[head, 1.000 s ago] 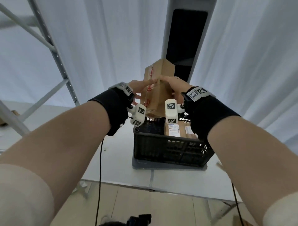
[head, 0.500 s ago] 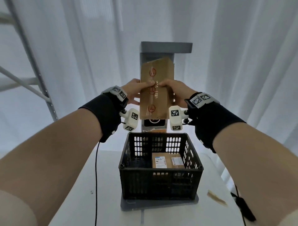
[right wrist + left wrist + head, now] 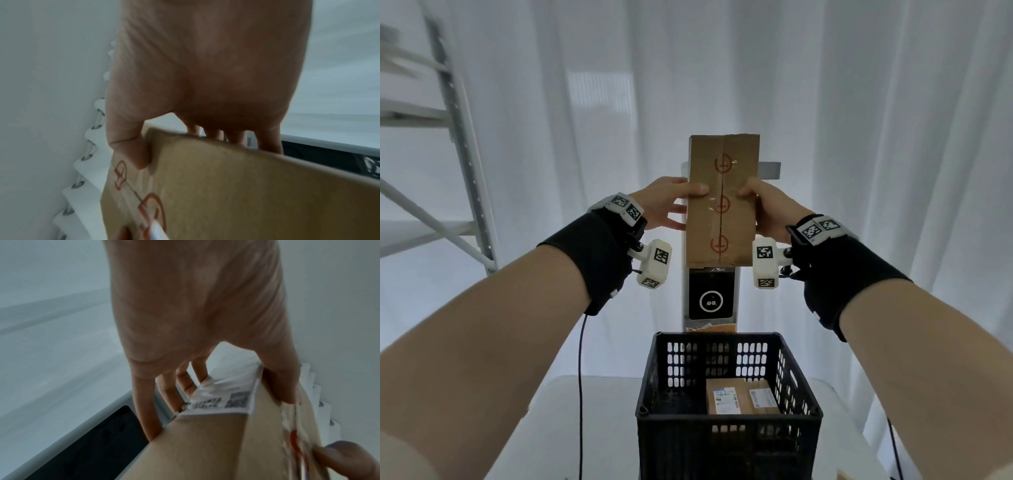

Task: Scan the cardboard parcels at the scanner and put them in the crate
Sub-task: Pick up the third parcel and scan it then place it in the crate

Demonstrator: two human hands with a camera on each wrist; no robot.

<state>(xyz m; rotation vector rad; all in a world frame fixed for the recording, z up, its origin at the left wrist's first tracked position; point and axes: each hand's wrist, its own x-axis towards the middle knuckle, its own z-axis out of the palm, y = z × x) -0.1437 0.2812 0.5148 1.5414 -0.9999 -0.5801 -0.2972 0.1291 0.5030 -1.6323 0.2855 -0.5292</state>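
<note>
I hold a flat cardboard parcel [image 3: 722, 202] upright in front of the scanner post [image 3: 710, 298], its taped seam with red round marks facing me. My left hand [image 3: 671, 202] grips its left edge, thumb on the front, fingers behind. My right hand [image 3: 763, 205] grips the right edge the same way. The left wrist view shows a white barcode label [image 3: 224, 399] on the parcel's [image 3: 205, 443] far side, toward the scanner. The right wrist view shows my thumb on the parcel [image 3: 236, 186]. Below stands the black crate [image 3: 726, 442] with another labelled parcel [image 3: 739, 395] lying inside.
The crate stands on a white table [image 3: 558, 428]. A grey metal shelf frame [image 3: 458, 137] is at the left. White curtains hang all around behind the scanner. Thin black cables [image 3: 580, 394] run down from my wrists.
The parcel has been turned upright and square to the scanner and raised higher on the post. My view has tilted up, so the crate now sits lower in the picture.
</note>
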